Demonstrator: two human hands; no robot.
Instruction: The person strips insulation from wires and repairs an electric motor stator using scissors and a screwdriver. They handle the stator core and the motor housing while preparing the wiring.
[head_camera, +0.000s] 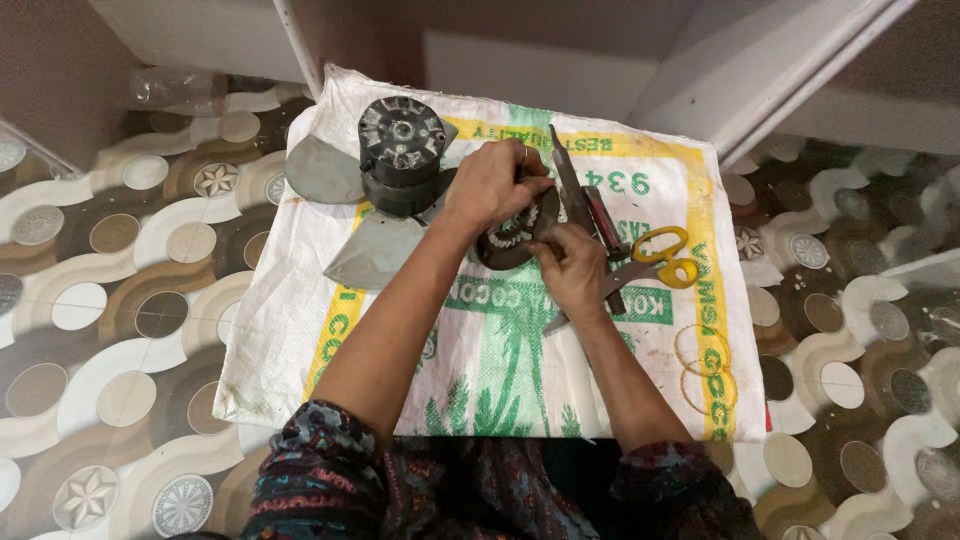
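Stator ring (508, 243), rigid, heavy, fragile windings: left hand (492, 187) fingers clamp its rim; right hand (572, 268) fingers close on its edge.

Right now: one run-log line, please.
left hand: on round motor part | right hand: on same part | fan motor, scissors on sack

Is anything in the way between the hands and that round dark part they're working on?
Nothing visible. The left hand and right hand both already rest on the round dark part, on the woven sack.
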